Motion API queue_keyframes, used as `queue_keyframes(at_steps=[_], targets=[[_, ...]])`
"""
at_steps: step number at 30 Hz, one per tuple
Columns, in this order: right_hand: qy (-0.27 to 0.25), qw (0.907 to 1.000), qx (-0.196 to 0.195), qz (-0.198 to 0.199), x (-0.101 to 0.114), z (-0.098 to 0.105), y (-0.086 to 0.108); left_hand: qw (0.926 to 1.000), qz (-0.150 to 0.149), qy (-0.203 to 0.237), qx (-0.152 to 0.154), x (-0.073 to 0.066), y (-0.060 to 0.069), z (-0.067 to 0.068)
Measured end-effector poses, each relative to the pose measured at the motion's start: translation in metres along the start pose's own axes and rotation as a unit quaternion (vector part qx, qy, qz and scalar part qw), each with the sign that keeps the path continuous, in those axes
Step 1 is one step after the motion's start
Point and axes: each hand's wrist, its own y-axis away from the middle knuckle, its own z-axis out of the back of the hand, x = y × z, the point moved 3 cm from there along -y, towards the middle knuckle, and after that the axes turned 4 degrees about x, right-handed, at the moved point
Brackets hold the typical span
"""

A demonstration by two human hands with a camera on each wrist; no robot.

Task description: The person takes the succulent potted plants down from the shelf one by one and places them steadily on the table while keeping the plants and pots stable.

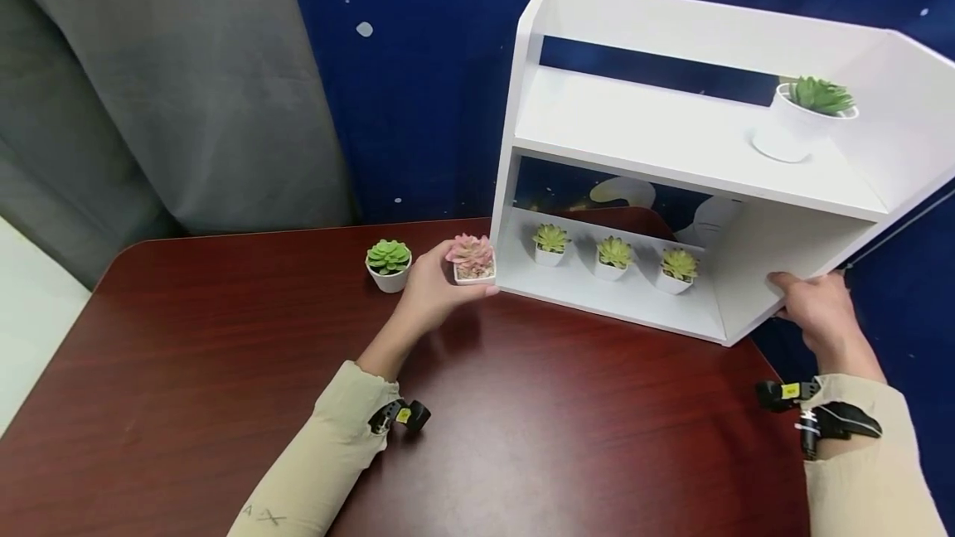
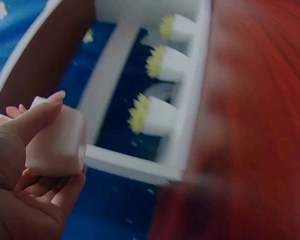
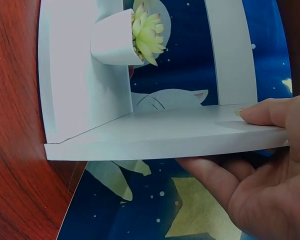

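My left hand [image 1: 435, 290] grips a pink succulent in a white square pot [image 1: 473, 260], raised above the table beside the shelf's left side panel. In the left wrist view the thumb and fingers wrap the white pot [image 2: 60, 142]. My right hand [image 1: 821, 313] holds the right side panel of the white shelf [image 1: 656, 168], thumb on the inner face and fingers outside, as the right wrist view shows. On the lower board stand three yellow-green succulents [image 1: 614, 253] in white pots. A larger potted green plant [image 1: 802, 121] sits on the upper board at the right.
Left of my left hand, a green succulent [image 1: 388, 265] in a round white pot stands on the dark red table [image 1: 224, 371]. Behind hang a blue star-patterned cloth [image 1: 425, 89] and a grey curtain [image 1: 209, 81]. The shelf stands at the table's back right.
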Motion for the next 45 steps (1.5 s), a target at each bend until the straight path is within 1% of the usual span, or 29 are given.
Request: queue_keyframes(at_steps=[3,6,11,16,21,24,29,33,36,38,42,45], targets=[[0.003,1.0000,0.005,-0.001,-0.002,0.002,0.000,0.9996,0.022,0.011,-0.016,0.019,-0.002,-0.001],[0.005,0.9999,0.009,-0.001,-0.003,0.003,-0.001,0.9989,0.040,0.010,-0.023,0.033,-0.005,-0.001],[0.005,1.0000,0.007,-0.005,-0.004,0.003,-0.003,0.9971,0.068,-0.011,-0.033,0.052,-0.008,-0.001],[0.009,0.9999,-0.001,-0.012,-0.004,0.002,-0.004,0.9956,0.086,-0.019,-0.031,0.067,-0.012,0.000],[0.014,0.9998,-0.004,-0.015,-0.003,0.002,-0.003,0.9951,0.094,-0.012,-0.029,0.076,-0.017,0.001],[0.017,0.9997,-0.005,-0.015,-0.002,0.001,-0.002,0.9943,0.101,-0.015,-0.028,0.081,-0.019,0.002],[0.017,0.9997,-0.007,-0.018,-0.003,0.000,-0.002,0.9942,0.103,-0.021,-0.022,0.087,-0.022,0.007],[0.017,0.9997,-0.007,-0.018,-0.003,0.000,-0.002,0.9943,0.100,-0.030,-0.020,0.089,-0.023,0.015],[0.016,0.9997,-0.004,-0.018,-0.003,0.000,-0.003,0.9941,0.097,-0.042,-0.022,0.093,-0.023,0.023],[0.013,0.9997,-0.005,-0.017,-0.003,0.000,-0.002,0.9942,0.096,-0.043,-0.020,0.096,-0.024,0.028],[0.006,0.9999,-0.004,-0.014,-0.002,0.001,-0.002,0.9954,0.093,-0.022,-0.001,0.100,-0.025,0.036],[0.008,0.9999,0.000,-0.012,-0.002,0.000,-0.002,0.9955,0.094,-0.005,0.011,0.101,-0.025,0.040]])
